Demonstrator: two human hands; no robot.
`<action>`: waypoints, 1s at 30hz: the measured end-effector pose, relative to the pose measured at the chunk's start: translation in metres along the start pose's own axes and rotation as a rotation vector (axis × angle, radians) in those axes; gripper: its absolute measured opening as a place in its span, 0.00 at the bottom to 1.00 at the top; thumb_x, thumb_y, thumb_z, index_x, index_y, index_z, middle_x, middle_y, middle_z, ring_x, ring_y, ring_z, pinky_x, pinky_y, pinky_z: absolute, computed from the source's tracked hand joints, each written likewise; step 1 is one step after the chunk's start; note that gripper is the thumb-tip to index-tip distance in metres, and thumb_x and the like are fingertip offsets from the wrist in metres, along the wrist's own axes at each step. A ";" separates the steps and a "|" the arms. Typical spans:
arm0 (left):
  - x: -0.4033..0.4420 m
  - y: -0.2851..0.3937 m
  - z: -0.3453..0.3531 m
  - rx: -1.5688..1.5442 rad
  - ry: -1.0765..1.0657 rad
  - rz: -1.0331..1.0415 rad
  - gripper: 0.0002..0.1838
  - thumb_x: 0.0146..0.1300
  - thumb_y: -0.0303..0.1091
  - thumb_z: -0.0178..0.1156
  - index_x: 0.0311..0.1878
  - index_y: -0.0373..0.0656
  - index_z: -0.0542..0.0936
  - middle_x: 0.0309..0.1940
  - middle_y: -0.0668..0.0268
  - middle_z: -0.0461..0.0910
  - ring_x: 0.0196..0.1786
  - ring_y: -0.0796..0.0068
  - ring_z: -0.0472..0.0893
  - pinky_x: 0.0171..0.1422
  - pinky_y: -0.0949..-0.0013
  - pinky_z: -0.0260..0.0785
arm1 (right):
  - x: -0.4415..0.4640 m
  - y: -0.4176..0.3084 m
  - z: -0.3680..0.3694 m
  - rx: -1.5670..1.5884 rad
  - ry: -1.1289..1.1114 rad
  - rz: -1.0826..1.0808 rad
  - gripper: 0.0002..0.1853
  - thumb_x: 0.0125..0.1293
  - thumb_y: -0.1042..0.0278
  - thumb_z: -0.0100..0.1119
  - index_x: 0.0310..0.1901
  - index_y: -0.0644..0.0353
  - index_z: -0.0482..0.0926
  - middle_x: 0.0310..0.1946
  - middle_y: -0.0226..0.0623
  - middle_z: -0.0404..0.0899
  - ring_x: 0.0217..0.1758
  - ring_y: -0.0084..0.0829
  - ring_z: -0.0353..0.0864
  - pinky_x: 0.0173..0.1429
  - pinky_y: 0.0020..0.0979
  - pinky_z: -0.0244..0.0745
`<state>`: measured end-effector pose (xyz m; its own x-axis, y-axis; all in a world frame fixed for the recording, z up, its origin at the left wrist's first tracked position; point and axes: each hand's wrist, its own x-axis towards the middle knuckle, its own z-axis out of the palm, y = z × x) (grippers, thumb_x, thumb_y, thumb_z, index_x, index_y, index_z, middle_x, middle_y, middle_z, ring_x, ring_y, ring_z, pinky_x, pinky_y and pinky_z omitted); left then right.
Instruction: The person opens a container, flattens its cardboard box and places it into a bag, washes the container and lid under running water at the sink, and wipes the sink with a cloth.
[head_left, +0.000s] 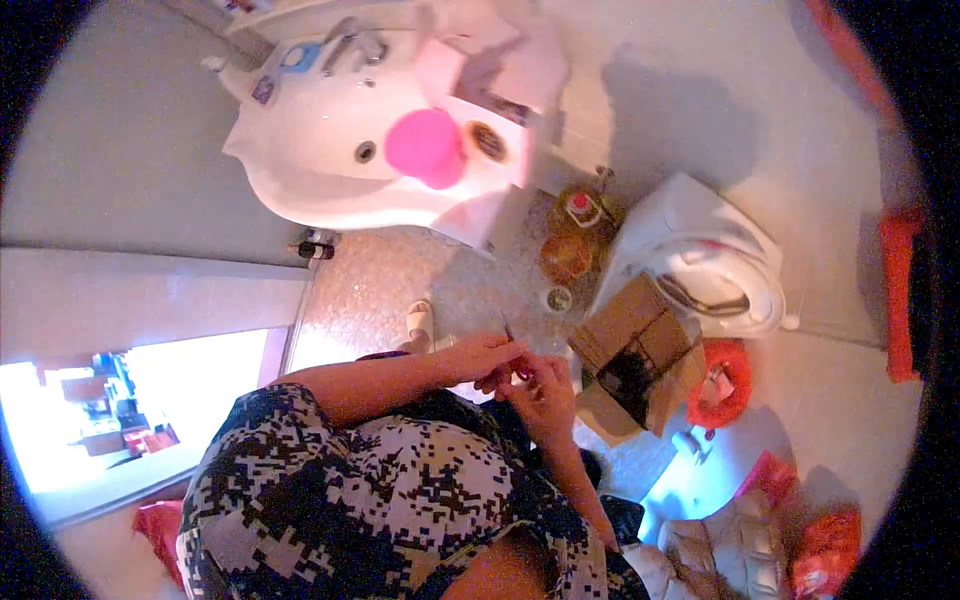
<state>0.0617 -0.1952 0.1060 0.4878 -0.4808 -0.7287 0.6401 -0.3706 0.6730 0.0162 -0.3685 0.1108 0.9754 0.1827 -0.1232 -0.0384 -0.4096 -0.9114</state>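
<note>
My left hand [485,362] and my right hand [545,400] meet in front of my body, over the black-and-white patterned shirt [420,460]. Between them is a small tool with a dark red loop and a thin pointed end, which looks like a pair of scissors [524,373]. The fingers of my right hand are curled around the red loop. My left hand is closed beside it, and its fingertips are partly hidden. Just right of the hands stands an open cardboard box [625,320] with something dark inside.
A white sink [300,180] holds a bright pink round thing [427,147]. To the right is a white fixture with a round opening [690,260]. An orange-red bag [735,375], a puffy jacket [725,545] and a small cup [556,299] are nearby. A slippered foot [420,318] rests on the floor.
</note>
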 end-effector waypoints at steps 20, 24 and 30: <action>-0.164 -0.102 -0.315 -0.717 0.418 0.354 0.13 0.66 0.40 0.50 0.43 0.41 0.76 0.18 0.70 0.70 0.17 0.82 0.63 0.20 0.76 0.50 | 0.306 -0.277 0.102 0.239 0.157 -0.171 0.09 0.62 0.65 0.59 0.38 0.61 0.80 0.26 0.28 0.78 0.24 0.19 0.73 0.28 0.21 0.69; -0.174 -0.111 -0.320 -0.648 0.516 0.279 0.10 0.65 0.37 0.52 0.42 0.41 0.76 0.19 0.70 0.71 0.18 0.82 0.65 0.20 0.77 0.53 | 0.354 -0.231 0.197 0.439 -0.048 0.133 0.11 0.61 0.63 0.59 0.41 0.61 0.78 0.31 0.33 0.81 0.27 0.26 0.79 0.25 0.28 0.74; -0.191 -0.105 -0.341 -0.497 0.720 0.259 0.10 0.64 0.33 0.52 0.44 0.40 0.76 0.22 0.69 0.73 0.23 0.81 0.69 0.25 0.77 0.60 | 0.497 -0.102 0.287 1.351 0.343 0.335 0.06 0.62 0.73 0.53 0.39 0.57 0.77 0.27 0.34 0.78 0.26 0.28 0.76 0.29 0.31 0.73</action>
<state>0.1041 0.2063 0.1313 0.7974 0.1731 -0.5780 0.5598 0.1454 0.8158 0.4422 0.0203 0.0295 0.8752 -0.0520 -0.4810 -0.2557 0.7943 -0.5512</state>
